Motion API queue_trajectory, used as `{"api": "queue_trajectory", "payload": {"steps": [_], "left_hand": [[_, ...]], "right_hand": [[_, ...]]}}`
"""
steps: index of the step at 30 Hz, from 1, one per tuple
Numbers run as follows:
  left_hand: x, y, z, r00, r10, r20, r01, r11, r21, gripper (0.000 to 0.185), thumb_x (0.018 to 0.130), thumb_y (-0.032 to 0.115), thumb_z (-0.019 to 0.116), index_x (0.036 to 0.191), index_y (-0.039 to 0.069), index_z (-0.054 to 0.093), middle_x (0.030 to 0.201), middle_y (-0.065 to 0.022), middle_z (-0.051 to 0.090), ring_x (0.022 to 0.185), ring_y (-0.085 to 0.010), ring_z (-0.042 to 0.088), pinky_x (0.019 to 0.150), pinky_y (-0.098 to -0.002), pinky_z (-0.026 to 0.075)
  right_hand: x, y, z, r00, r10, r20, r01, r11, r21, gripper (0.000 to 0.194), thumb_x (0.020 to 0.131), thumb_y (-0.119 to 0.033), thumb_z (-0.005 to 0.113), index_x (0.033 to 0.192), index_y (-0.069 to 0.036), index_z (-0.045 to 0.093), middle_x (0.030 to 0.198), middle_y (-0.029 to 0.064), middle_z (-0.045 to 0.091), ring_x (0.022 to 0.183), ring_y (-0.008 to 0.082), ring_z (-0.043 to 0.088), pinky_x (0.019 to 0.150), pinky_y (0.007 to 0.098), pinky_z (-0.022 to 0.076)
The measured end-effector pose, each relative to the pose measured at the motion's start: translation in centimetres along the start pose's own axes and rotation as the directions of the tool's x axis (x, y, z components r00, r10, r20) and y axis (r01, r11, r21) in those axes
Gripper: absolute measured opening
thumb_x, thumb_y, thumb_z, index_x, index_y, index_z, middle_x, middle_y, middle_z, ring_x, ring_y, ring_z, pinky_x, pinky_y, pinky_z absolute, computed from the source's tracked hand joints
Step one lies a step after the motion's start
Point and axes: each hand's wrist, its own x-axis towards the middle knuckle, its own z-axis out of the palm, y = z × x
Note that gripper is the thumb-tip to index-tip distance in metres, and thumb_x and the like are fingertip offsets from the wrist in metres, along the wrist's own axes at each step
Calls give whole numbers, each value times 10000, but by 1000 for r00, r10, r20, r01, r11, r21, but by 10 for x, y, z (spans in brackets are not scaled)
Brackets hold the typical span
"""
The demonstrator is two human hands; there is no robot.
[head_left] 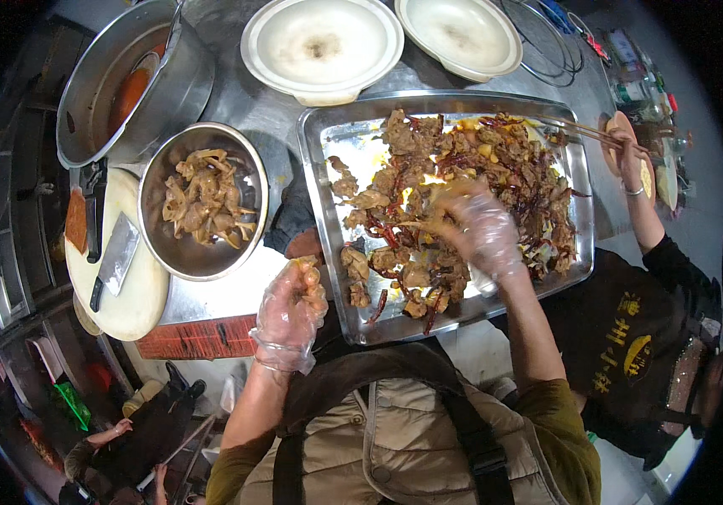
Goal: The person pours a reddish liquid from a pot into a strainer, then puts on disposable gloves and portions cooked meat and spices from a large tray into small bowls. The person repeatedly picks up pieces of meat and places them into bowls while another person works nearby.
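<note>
A large steel tray (311,189) lies before me, holding chopped cooked meat (393,173) mixed with dried red chillies (379,306) and oil. My right hand (478,230), in a clear plastic glove, is low over the middle of this food. Its fingers are blurred, and whether they grip a piece cannot be told. Just left of the tray, my left hand (292,309) is raised, also gloved, with curled, oily fingers; what may be inside them is hidden. Farther left, a steel bowl (153,237) contains several pieces of pale brown cooked meat (207,196).
A cleaver (118,252) rests on a round white cutting board (140,309) at left. Behind stand a large metal pot (194,82) with reddish liquid and two white dishes (267,38) (412,19). At right, another person's hand (628,148) holds chopsticks (589,131) over the tray.
</note>
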Motion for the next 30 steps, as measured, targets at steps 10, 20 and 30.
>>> {"api": "queue_trajectory", "payload": {"steps": [10, 20, 30], "left_hand": [[-8, 5, -14, 984, -26, 175, 40, 996, -77, 165, 1007, 181, 570, 1059, 34, 623, 904, -24, 647, 758, -116, 614, 675, -236, 534], [-19, 6, -20, 1000, -12, -10, 12, 1000, -16, 224, 1007, 242, 570, 1059, 28, 612, 854, -38, 584, 684, -129, 520, 594, -262, 441], [-18, 12, -17, 1000, 5, 0, -5, 1000, -3, 209, 1016, 221, 555, 1067, 28, 617, 856, -32, 587, 695, -119, 531, 594, -250, 447]], "right_hand": [[0, -29, 10, 949, 314, 29, -245, 677, 694, 164, 857, -51, 739, 988, -62, 641, 953, 26, 650, 838, 116, 630, 739, 248, 543], [60, -112, 8, 999, -25, 26, 10, 881, 473, 552, 888, -198, 728, 1390, -84, 528, 1261, 133, 627, 993, 235, 672, 890, 368, 561], [65, -59, 84, 967, 136, 215, -97, 978, -183, 248, 903, -185, 663, 1140, -120, 696, 1228, 163, 597, 926, 328, 692, 875, 416, 587]]}}
